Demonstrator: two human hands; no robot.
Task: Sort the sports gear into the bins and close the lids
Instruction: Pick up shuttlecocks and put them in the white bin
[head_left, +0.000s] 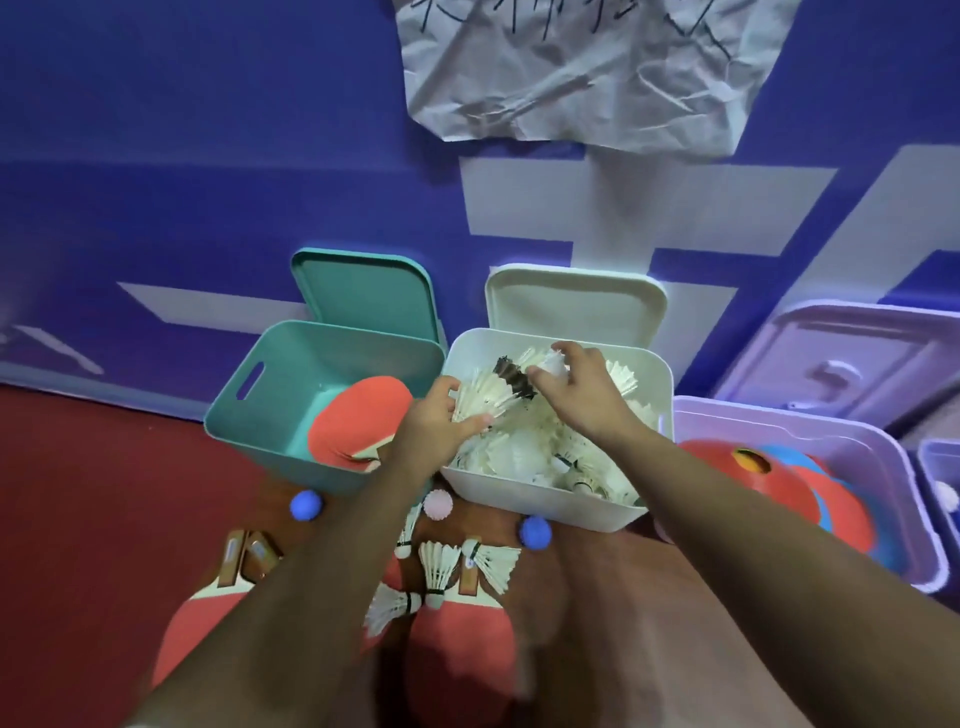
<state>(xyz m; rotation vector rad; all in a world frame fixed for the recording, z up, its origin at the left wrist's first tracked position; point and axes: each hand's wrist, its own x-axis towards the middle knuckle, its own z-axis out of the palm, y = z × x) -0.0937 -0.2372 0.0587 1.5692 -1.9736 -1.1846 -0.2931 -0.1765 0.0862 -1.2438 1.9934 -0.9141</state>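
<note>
The white bin (540, 504) in the middle holds several white shuttlecocks, and its lid (571, 301) stands up behind it. My left hand (436, 421) grips a white shuttlecock (485, 395) over the bin's left side. My right hand (582, 389) pinches another shuttlecock (551, 362) above the bin's middle. A dark-feathered shuttlecock (511, 376) lies between my hands. The teal bin (260, 410) on the left holds a red paddle (358, 421); its lid (363, 291) is raised. The purple bin (883, 452) on the right holds red and blue discs (769, 478).
On the red floor in front of the bins lie loose shuttlecocks (441, 564), two blue balls (305, 505) (535, 532), a pink ball (438, 504) and red paddles (457, 634). The purple lid (857, 358) leans on the blue wall. Crumpled paper (582, 67) hangs above.
</note>
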